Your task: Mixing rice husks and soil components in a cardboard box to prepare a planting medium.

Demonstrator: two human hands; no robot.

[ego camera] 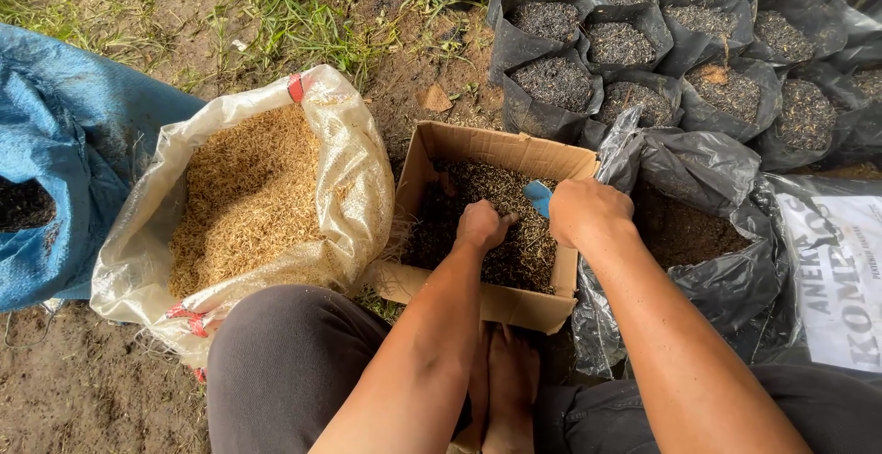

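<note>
Both hands: left (481, 225) fisted in coarse dark mix (514, 252), right (584, 209) gripping blue scoop (538, 197), cardboard box (496, 303).

Brown box (501, 146), blue scoop (538, 197)

Our left hand (481, 225) buries its fingertips in the dark mix, so its grip stays unclear. Our right hand (585, 208) covers most of a blue tool (538, 197). The blue sack (69, 155) runs off-frame.
</note>
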